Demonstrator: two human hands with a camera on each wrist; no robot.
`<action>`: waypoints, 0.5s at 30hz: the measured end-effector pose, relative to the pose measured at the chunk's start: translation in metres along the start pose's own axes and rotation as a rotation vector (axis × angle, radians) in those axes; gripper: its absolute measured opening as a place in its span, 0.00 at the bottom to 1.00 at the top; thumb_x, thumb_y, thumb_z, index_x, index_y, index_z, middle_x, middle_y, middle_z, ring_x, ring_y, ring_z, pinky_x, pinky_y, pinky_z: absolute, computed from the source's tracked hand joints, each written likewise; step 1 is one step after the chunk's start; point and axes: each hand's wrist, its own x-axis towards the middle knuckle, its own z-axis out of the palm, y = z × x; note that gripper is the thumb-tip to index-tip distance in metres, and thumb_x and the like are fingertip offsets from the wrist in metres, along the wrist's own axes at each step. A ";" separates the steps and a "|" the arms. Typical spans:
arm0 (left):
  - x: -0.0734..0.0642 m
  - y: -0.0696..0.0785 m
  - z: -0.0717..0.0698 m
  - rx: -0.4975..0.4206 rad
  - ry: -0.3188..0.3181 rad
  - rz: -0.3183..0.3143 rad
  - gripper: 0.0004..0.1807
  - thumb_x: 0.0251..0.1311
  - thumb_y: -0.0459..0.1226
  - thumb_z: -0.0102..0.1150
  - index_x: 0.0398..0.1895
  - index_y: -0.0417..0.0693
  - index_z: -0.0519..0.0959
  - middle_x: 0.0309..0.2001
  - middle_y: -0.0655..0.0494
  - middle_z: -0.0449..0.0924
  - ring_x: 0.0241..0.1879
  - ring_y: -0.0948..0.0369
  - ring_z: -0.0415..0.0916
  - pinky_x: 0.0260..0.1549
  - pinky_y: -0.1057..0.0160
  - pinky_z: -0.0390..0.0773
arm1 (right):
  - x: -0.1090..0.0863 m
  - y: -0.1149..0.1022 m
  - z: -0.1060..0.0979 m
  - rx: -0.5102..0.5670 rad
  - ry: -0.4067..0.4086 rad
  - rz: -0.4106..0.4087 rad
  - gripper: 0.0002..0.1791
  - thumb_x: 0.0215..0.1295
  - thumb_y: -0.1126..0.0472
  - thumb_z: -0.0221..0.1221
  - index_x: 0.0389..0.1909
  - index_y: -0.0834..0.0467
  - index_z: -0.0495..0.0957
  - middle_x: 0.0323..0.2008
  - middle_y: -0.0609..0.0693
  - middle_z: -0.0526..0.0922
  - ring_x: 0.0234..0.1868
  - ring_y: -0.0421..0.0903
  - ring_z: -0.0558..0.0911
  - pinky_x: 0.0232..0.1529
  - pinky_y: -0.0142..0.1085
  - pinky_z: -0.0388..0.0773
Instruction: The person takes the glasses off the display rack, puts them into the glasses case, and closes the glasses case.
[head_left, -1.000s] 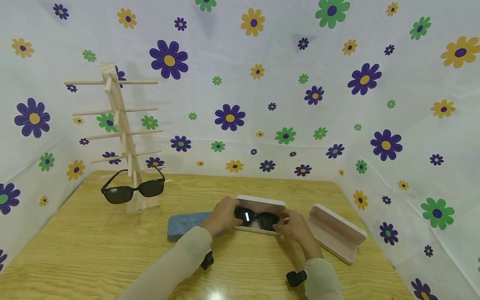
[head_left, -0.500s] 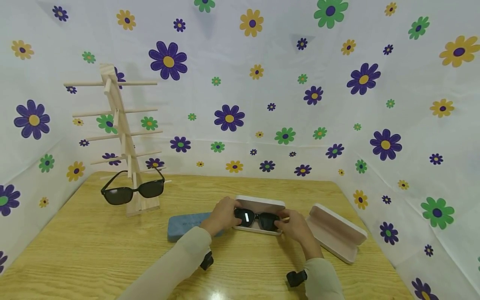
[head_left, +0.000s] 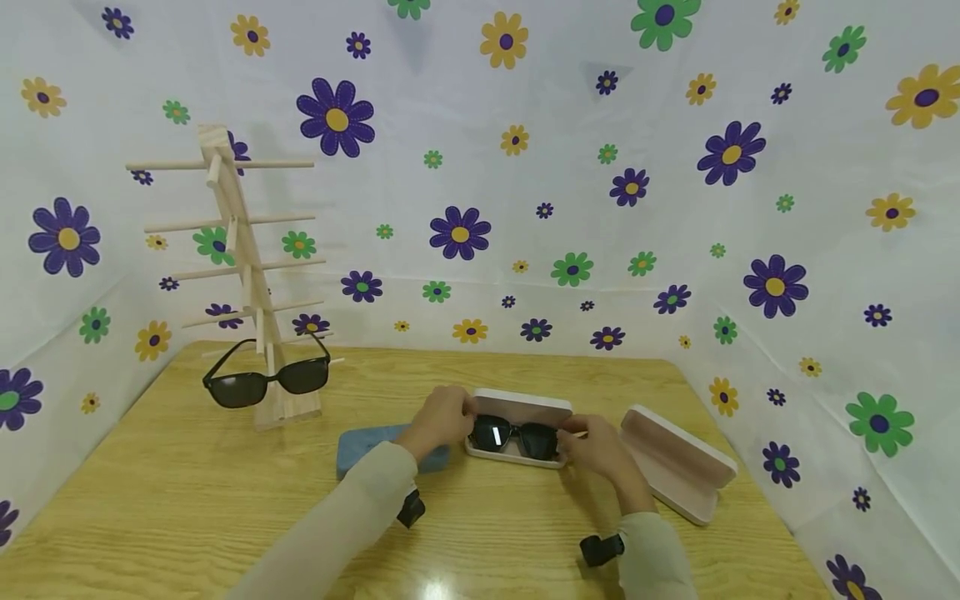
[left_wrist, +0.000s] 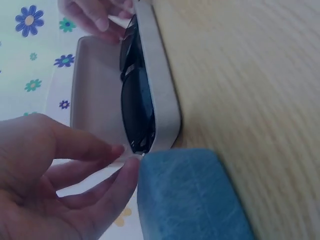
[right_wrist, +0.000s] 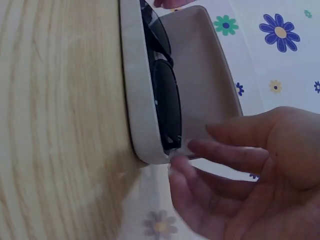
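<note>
One pair black sunglasses (head_left: 537,442), lying in the tray of the white case (head_left: 525,407), lenses toward the wearer of the head camera; a bright reflection on one lens. Case set on the worktop (head_left: 487,533), lid raised at the rear.

One left hand (head_left: 441,417), at the left end of the white case: grip loose, fingers bent, tips slightly parted. One right hand (head_left: 596,450), at the opposite end: grip spread, fingers loosely bent. Contact between fingertips and case cannot be told for certain. Two sleeves (head_left: 322,525), pale.

One blue case (head_left: 363,444), left of the white case, partly hidden by the left arm. One second white case (head_left: 671,467), right, open, pinkish lining, set at an angle.

One wooden stand (head_left: 232,193), left rear, with paired pegs; racked sunglasses (head_left: 303,377), dark, on its lowest level. One flowered backdrop (head_left: 405,100), white, with purple, yellow and green blooms.
</note>
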 end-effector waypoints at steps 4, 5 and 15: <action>0.001 -0.001 -0.004 -0.076 0.060 -0.063 0.13 0.65 0.33 0.48 0.46 0.37 0.79 0.36 0.47 0.84 0.19 0.63 0.70 0.19 0.66 0.71 | -0.001 0.001 -0.006 -0.002 0.039 0.073 0.14 0.68 0.59 0.54 0.46 0.64 0.80 0.42 0.59 0.83 0.36 0.50 0.83 0.34 0.41 0.80; 0.001 -0.001 -0.004 -0.092 0.062 -0.076 0.14 0.67 0.35 0.45 0.48 0.37 0.77 0.35 0.47 0.83 0.17 0.63 0.70 0.18 0.66 0.71 | -0.001 0.001 -0.006 0.015 0.050 0.098 0.15 0.69 0.58 0.53 0.46 0.65 0.79 0.41 0.60 0.83 0.35 0.49 0.83 0.34 0.41 0.81; 0.007 0.006 0.001 -0.070 0.006 -0.144 0.27 0.73 0.52 0.34 0.59 0.45 0.74 0.43 0.49 0.83 0.42 0.53 0.80 0.49 0.51 0.76 | 0.003 -0.001 0.002 0.161 0.067 0.088 0.32 0.74 0.43 0.41 0.62 0.66 0.67 0.45 0.70 0.82 0.32 0.55 0.87 0.31 0.43 0.84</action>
